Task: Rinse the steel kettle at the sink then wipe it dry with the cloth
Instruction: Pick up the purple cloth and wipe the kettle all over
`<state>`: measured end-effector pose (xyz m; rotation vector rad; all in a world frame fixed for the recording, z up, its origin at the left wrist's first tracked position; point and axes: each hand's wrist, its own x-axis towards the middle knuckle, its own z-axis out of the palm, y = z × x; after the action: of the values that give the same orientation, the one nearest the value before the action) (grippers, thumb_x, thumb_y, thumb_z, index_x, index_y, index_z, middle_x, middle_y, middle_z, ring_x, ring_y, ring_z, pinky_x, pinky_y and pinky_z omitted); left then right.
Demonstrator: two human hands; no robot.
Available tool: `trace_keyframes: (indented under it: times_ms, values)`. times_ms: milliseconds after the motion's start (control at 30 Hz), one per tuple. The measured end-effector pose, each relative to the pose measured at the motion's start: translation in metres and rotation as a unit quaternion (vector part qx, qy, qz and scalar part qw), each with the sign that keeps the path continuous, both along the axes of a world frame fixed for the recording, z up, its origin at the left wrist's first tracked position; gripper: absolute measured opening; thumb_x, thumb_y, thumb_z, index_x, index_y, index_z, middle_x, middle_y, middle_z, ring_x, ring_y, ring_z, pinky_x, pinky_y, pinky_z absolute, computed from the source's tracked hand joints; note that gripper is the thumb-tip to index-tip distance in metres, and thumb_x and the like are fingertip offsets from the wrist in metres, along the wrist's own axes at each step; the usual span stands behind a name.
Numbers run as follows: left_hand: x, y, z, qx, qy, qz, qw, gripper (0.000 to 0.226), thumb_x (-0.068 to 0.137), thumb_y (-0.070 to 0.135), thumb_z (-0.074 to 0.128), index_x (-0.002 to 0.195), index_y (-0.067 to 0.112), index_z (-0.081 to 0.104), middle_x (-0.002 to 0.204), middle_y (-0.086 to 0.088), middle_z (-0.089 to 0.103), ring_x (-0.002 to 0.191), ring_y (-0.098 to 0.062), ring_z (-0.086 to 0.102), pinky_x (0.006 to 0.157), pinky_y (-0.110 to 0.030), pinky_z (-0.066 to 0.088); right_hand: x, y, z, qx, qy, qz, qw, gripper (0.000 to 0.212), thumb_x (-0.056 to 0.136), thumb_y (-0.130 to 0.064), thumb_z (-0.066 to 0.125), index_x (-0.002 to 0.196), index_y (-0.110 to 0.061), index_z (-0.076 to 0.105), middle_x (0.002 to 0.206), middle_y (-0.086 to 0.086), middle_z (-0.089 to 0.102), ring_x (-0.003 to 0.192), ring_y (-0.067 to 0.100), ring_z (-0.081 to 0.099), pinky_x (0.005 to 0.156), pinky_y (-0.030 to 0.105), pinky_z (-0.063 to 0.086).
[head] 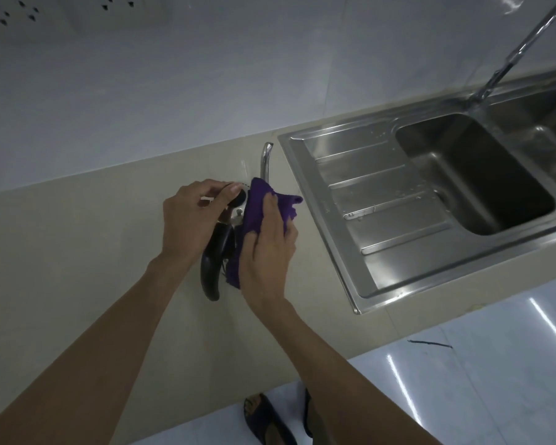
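While the kettle point(238, 216) stands on the counter point(77, 252) left of the sink point(398, 194), left hand point(190, 216) pinches its lid knob; right hand point(267, 248) presses the cloth point(260, 200) flat against it.

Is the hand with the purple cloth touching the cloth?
Touching. The head view shows the right hand lying flat on the purple cloth, pressing it against the kettle, with no gap between fingers and cloth.

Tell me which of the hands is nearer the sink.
Right. The right hand presses the purple cloth on the kettle's sink-facing side; the left hand grips the lid knob, farther from the sink.
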<state>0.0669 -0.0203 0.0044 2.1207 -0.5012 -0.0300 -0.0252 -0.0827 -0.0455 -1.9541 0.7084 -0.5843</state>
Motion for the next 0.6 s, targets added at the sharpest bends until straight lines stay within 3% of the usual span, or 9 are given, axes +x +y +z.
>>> trace_keyframes:
  times_ms: [100,167,267,333,433,533,600]
  values:
    - [0.0,0.0,0.001,0.003,-0.005,0.004,1.0,0.034,0.09,0.043,0.063,0.105,0.015,0.076,0.102,-0.001,0.075,0.093,-0.015,0.068,0.084,-0.015,0.049,0.006,-0.011,-0.003,-0.068,0.039,0.006,0.997,0.068,0.084,-0.021,0.032,0.15,-0.012,0.017,0.158,0.006,0.019,0.148,0.027,-0.003,0.116,0.061,0.002]
    - [0.0,0.0,0.001,0.001,-0.01,0.005,1.0,0.033,0.09,0.043,0.063,0.105,0.016,0.076,0.101,0.0,0.075,0.092,-0.013,0.068,0.081,-0.012,0.049,0.007,-0.017,-0.012,-0.074,0.044,0.039,0.996,0.075,0.082,-0.018,0.036,0.152,-0.01,0.01,0.161,0.001,0.008,0.148,0.024,-0.012,0.116,0.06,-0.004]
    - [-0.001,0.0,0.0,-0.004,-0.012,0.007,1.0,0.032,0.091,0.041,0.063,0.105,0.015,0.076,0.101,0.0,0.075,0.091,-0.013,0.068,0.081,-0.012,0.049,0.004,-0.018,-0.018,0.082,-0.03,0.068,0.994,0.079,0.081,-0.014,0.036,0.151,-0.033,0.004,0.155,-0.021,0.007,0.144,0.038,0.013,0.112,0.064,0.017]
    - [-0.001,0.0,0.0,-0.002,-0.012,0.007,1.0,0.032,0.09,0.042,0.063,0.104,0.016,0.076,0.1,0.0,0.075,0.091,-0.012,0.068,0.08,-0.01,0.048,0.008,-0.018,-0.021,0.11,-0.071,0.052,0.99,0.075,0.084,-0.013,0.037,0.15,-0.036,0.01,0.152,-0.007,0.025,0.137,0.037,0.029,0.108,0.061,0.031]
    - [-0.001,0.0,0.001,0.0,-0.016,0.007,1.0,0.03,0.09,0.042,0.063,0.104,0.018,0.077,0.1,0.002,0.075,0.091,-0.01,0.066,0.078,-0.004,0.046,0.009,-0.019,-0.036,0.124,-0.081,0.045,0.988,0.064,0.09,-0.017,0.036,0.149,-0.032,0.018,0.149,-0.002,0.035,0.138,0.028,0.032,0.109,0.055,0.033]
    - [-0.004,-0.001,0.004,-0.003,-0.014,0.01,1.0,0.03,0.09,0.04,0.064,0.105,0.017,0.076,0.099,0.004,0.074,0.09,-0.008,0.065,0.081,-0.006,0.048,-0.007,-0.024,-0.057,0.185,-0.042,0.014,0.982,0.07,0.086,-0.005,0.038,0.145,-0.039,0.025,0.127,-0.001,0.052,0.11,0.023,0.057,0.088,0.051,0.053]
    - [-0.005,-0.001,0.005,-0.012,-0.003,0.01,1.0,0.029,0.089,0.04,0.065,0.105,0.017,0.076,0.099,0.005,0.074,0.091,-0.007,0.065,0.082,-0.008,0.048,-0.015,-0.028,-0.064,0.188,-0.004,-0.005,0.982,0.076,0.081,0.007,0.039,0.144,-0.035,0.029,0.108,-0.008,0.055,0.093,0.018,0.06,0.081,0.047,0.055]
